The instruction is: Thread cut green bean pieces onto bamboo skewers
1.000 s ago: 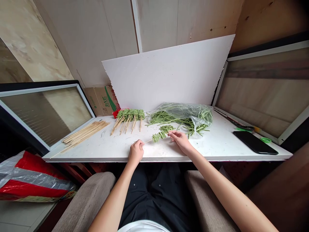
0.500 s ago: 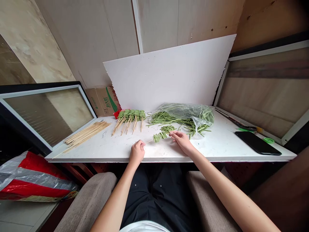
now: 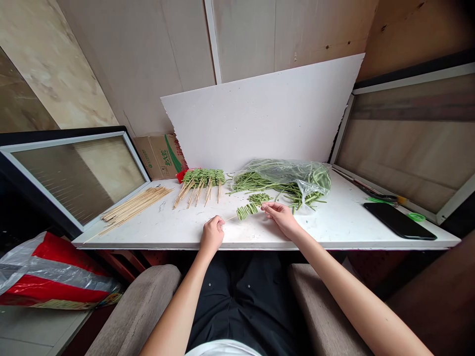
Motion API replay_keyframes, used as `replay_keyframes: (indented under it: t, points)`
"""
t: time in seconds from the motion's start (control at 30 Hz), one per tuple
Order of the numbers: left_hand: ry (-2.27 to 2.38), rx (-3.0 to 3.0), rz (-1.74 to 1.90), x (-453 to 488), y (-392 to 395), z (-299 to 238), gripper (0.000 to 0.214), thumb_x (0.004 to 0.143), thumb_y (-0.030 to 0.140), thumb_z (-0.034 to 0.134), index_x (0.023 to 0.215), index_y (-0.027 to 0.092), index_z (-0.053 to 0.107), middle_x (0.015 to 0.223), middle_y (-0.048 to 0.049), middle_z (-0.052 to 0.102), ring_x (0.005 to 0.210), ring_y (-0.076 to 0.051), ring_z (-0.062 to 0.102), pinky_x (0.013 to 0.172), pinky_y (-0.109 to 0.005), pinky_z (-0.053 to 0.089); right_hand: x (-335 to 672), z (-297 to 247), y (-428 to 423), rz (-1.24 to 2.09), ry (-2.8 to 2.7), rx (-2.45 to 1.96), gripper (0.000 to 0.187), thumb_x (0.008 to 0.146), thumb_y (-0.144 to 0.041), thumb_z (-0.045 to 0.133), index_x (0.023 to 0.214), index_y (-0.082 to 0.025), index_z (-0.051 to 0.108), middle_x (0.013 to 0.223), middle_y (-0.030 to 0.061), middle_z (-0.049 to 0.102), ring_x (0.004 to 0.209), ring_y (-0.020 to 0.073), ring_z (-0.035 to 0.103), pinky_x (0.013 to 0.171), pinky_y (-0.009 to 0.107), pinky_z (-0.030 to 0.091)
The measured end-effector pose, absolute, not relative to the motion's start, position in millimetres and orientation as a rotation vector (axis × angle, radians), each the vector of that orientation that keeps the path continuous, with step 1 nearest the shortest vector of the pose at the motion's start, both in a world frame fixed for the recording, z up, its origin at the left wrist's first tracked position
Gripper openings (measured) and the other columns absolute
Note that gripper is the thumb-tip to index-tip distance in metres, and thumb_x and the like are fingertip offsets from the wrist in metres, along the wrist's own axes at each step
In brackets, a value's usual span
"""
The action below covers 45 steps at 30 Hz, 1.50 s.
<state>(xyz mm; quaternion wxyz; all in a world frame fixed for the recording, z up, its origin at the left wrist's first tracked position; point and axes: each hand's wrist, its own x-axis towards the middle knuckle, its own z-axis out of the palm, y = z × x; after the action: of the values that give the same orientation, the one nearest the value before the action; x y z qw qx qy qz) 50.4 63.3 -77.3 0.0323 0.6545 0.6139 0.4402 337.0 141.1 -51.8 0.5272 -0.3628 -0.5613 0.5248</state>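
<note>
My left hand [image 3: 213, 233] is closed around the bare end of a thin bamboo skewer [image 3: 230, 218]. A row of short cut green bean pieces [image 3: 247, 211] is threaded crosswise on the skewer's other half. At that far end, the thumb and fingers of my right hand [image 3: 280, 217] are pinched together by the tip; whatever they hold is too small to make out. Just behind the skewer lies a small pile of cut bean pieces [image 3: 259, 198]. Long green beans [image 3: 252, 182] spill from a clear plastic bag [image 3: 293, 169] beyond my right hand.
Finished bean skewers [image 3: 203, 177] are stacked at the back left, sticks toward me. Loose bamboo skewers [image 3: 137, 205] lie farther left. On the right are a black phone [image 3: 399, 220], a green ring [image 3: 416, 216] and scissors [image 3: 384, 197]. A white board [image 3: 260, 116] stands behind the table.
The whole view has shifted very slightly. Both hands keep the same hold and place along the skewer, and the row of bean pieces looks the same.
</note>
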Motion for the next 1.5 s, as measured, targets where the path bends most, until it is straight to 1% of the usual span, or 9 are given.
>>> replay_keyframes:
  t: [0.13,0.37,0.5,0.57,0.73,1.0,1.17,1.33,1.5]
  points:
    - [1.882,2.026,1.357,49.6,64.1,-78.0,0.025,0.085,0.002,0.05,0.082,0.021,0.066,0.081,-0.004,0.073,0.078,-0.019,0.066,0.071,-0.027,0.045,337.1,-50.7,140.5,1.236,-1.349,-0.884,0.044,0.072,-0.059,0.086,0.094,-0.021,0.083,0.105,0.0095,0.08,0.09,0.0219,0.07,0.069,0.029,0.051]
    - [1.871,2.015,1.357,48.4,66.3,-79.5,0.025,0.084,0.002,0.051,0.08,0.021,0.066,0.078,-0.0025,0.072,0.076,-0.019,0.066,0.071,-0.026,0.044,337.2,-51.0,140.4,1.159,-1.352,-0.951,0.048,0.066,-0.061,0.089,0.086,-0.018,0.082,0.102,0.0128,0.081,0.089,0.026,0.071,0.071,0.033,0.052]
    - [1.858,2.013,1.348,48.6,66.1,-79.3,0.026,0.082,0.001,0.05,0.079,0.021,0.066,0.077,-0.0021,0.072,0.076,-0.018,0.067,0.07,-0.026,0.045,337.6,-50.6,139.6,1.154,-1.343,-0.956,0.045,0.065,-0.058,0.091,0.082,-0.018,0.081,0.097,0.0122,0.08,0.09,0.0267,0.071,0.075,0.034,0.052]
    - [1.855,2.008,1.346,49.1,65.5,-78.8,0.026,0.082,0.001,0.05,0.079,0.021,0.066,0.077,-0.0022,0.072,0.077,-0.018,0.067,0.071,-0.026,0.045,337.2,-48.9,138.2,1.148,-1.336,-0.953,0.044,0.065,-0.058,0.091,0.082,-0.019,0.081,0.097,0.0118,0.08,0.09,0.0263,0.071,0.074,0.034,0.052]
    - [1.855,1.989,1.35,50.4,64.3,-76.7,0.025,0.084,0.002,0.05,0.081,0.021,0.067,0.078,-0.0028,0.073,0.077,-0.018,0.068,0.07,-0.026,0.045,336.3,-41.6,132.6,1.14,-1.372,-0.944,0.044,0.073,-0.062,0.084,0.087,-0.02,0.083,0.094,0.0106,0.08,0.089,0.0247,0.069,0.071,0.032,0.05]
    - [1.844,1.979,1.349,49.6,64.6,-76.6,0.026,0.083,0.0,0.05,0.081,0.02,0.067,0.079,-0.0032,0.073,0.08,-0.018,0.069,0.072,-0.026,0.047,333.6,-41.6,132.0,1.206,-1.313,-0.948,0.045,0.067,-0.062,0.089,0.079,-0.019,0.081,0.088,0.0096,0.078,0.08,0.0218,0.068,0.064,0.03,0.046]
    - [1.827,1.987,1.343,49.9,63.0,-74.8,0.027,0.082,-0.001,0.05,0.081,0.021,0.067,0.078,-0.0027,0.072,0.079,-0.019,0.069,0.072,-0.026,0.049,328.4,-44.0,130.4,1.202,-1.304,-0.962,0.05,0.065,-0.066,0.088,0.071,-0.018,0.074,0.086,0.0108,0.077,0.078,0.0232,0.068,0.06,0.029,0.045]
    - [1.828,1.98,1.342,50.2,63.4,-74.5,0.028,0.08,-0.003,0.051,0.081,0.02,0.067,0.079,-0.0029,0.073,0.079,-0.019,0.069,0.073,-0.027,0.049,322.4,-42.0,125.9,1.161,-1.326,-0.978,0.054,0.065,-0.07,0.085,0.068,-0.019,0.07,0.078,0.0092,0.073,0.076,0.0236,0.067,0.06,0.03,0.046]
    - [1.825,1.983,1.337,49.3,64.6,-76.2,0.028,0.081,-0.003,0.051,0.08,0.02,0.066,0.08,-0.003,0.073,0.08,-0.019,0.069,0.073,-0.026,0.048,315.3,-41.9,121.8,1.144,-1.339,-0.981,0.053,0.065,-0.071,0.085,0.067,-0.02,0.07,0.073,0.0071,0.071,0.068,0.0202,0.062,0.063,0.032,0.047]
